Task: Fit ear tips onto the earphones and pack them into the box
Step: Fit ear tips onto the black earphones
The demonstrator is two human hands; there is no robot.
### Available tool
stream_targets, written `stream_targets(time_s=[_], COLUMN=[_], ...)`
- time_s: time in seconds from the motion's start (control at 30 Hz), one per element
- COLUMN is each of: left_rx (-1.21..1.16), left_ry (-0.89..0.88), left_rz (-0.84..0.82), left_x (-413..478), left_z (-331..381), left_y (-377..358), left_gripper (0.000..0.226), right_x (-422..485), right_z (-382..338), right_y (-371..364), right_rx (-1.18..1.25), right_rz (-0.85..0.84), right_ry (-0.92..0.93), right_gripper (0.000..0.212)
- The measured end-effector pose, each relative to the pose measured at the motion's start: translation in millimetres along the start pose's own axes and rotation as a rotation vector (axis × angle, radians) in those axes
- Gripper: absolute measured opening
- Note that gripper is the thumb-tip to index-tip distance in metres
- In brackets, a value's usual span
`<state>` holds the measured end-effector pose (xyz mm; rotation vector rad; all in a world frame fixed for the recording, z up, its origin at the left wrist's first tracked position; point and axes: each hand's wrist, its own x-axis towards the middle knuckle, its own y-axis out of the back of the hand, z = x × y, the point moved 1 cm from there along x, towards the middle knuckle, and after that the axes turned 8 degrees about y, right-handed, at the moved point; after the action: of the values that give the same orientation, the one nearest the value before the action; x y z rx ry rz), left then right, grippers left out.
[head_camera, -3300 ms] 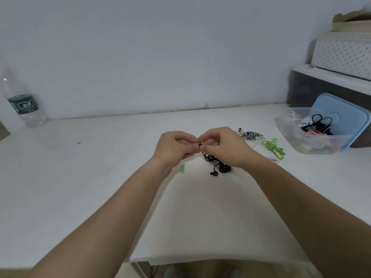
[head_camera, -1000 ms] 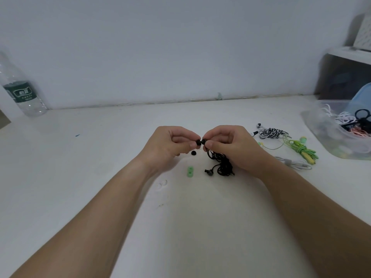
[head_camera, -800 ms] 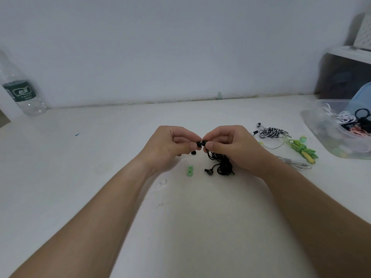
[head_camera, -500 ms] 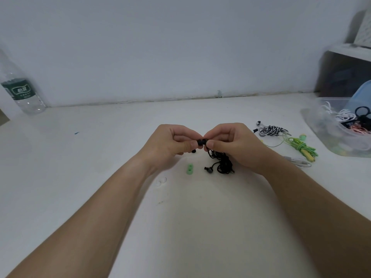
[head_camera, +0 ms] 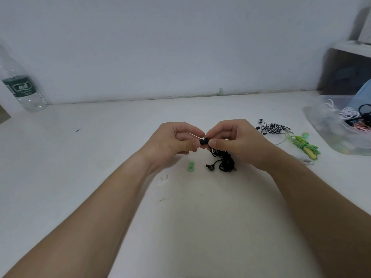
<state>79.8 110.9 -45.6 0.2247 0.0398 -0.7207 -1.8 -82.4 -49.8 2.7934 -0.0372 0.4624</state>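
Both hands are raised just over the white table [head_camera: 100,147], fingertips meeting.

Left hand [head_camera: 170,143]: fingers curled, thumb and forefinger pinching a small black ear tip [head_camera: 201,141].

Right hand [head_camera: 236,143]: fingers curled, pinching one earbud of the black earphones [head_camera: 224,159]. The tip and earbud touch end to end between my fingertips. I cannot tell whether the tip is seated.

The rest of the black cord hangs from my right hand in a tangle onto the table beneath it. The other earbud [head_camera: 208,167] lies just left of the tangle.

- Under my left fingertips: a pair of green ear tips [head_camera: 190,166].
- Nearer my left wrist: two white ear tips [head_camera: 163,178].
- Right of my right hand: zebra-striped earphones [head_camera: 274,128] and green earphones [head_camera: 303,145].
- Farther right: a clear plastic box [head_camera: 337,135] holding cables.
- Far left of my left hand: a water bottle [head_camera: 22,89].
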Motion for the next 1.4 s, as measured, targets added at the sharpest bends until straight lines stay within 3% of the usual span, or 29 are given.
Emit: stream_targets(time_s=[0.47,1.2,1.27,1.4], left_rx=[-0.038,-0.128,-0.010,0.612], left_ry=[-0.009,-0.087,-0.115,-0.144], left_rz=[-0.062,-0.036,0.039,0.290], left_x=[7,12,12,16], left_z=[-7,-4,-1,-2], left_y=[4,4,3,3], left_gripper=[0.023,0.015,0.012,0.005], right_x=[1,5,6,7], right_z=[-1,0,0,-2], right_y=[-2,-6,-6,-1], right_rx=[-0.046,0.176,0.159,0.027], right_rz=[0.007,0.088,0.111,0.224], right_ry=[0.021,0.020,0.002,-0.067], right_gripper=[0.012,0.013,0.012,0.007])
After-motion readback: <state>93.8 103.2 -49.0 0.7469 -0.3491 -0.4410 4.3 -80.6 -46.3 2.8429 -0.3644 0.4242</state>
